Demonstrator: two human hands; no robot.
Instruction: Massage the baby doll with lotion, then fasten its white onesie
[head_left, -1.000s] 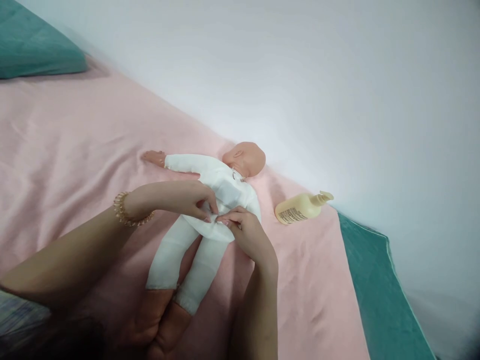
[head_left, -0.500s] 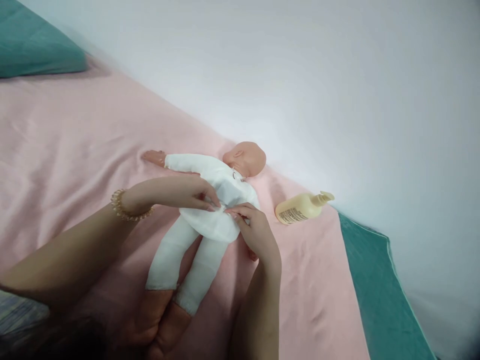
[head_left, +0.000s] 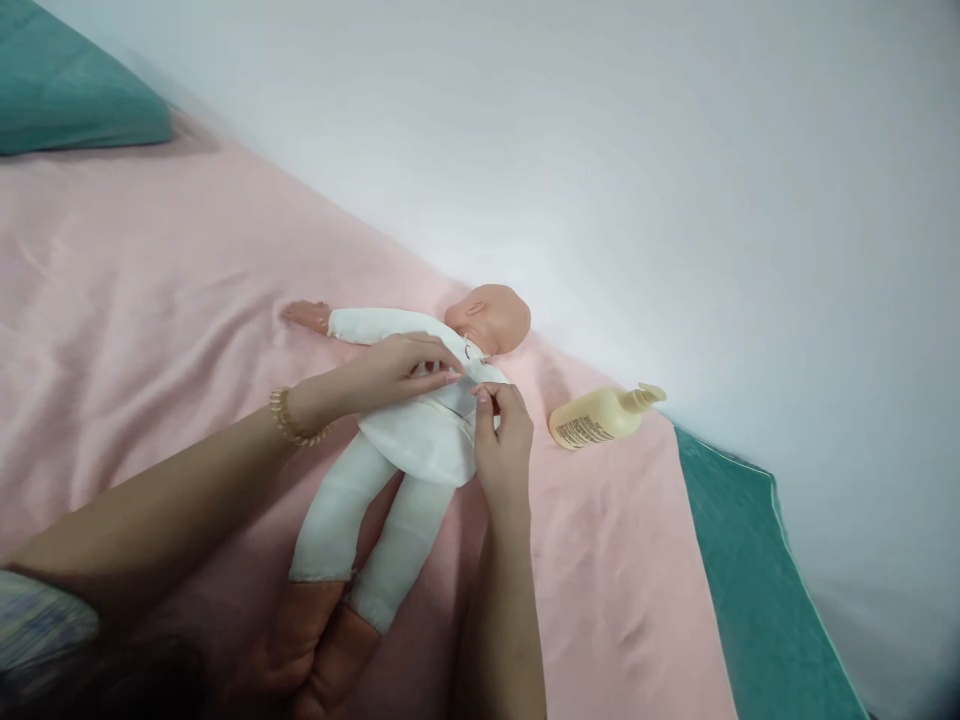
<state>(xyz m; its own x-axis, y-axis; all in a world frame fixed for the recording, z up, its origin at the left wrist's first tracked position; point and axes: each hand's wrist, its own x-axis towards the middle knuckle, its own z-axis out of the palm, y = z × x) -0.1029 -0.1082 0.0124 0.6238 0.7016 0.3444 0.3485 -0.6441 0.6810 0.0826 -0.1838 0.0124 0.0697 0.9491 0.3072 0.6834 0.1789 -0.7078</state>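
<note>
A baby doll (head_left: 491, 315) in white clothes lies stretched out on a pink sheet, its head turned to the side and the back of its garment facing up. My left hand (head_left: 405, 368) reaches across from the left, its fingertips closed on the doll's white top (head_left: 420, 440) near the upper back. Opposite it, my right hand (head_left: 506, 425) pinches the same top with thumb and fingers. Between the fingertips the cloth shows a greyish gap or fold; the exact edges in my fingers are partly hidden.
A yellow pump bottle (head_left: 592, 418) stands or leans right of the doll, beside the white wall (head_left: 600, 180). The pink sheet (head_left: 112, 300) is wrinkled. Green fabric (head_left: 757, 560) shows at the right, and a green cushion-like piece (head_left: 67, 90) lies at the far left.
Both my hands have moved up the doll's back toward its neck, from the waist to the upper back. The doll and bottle have stayed in place.
</note>
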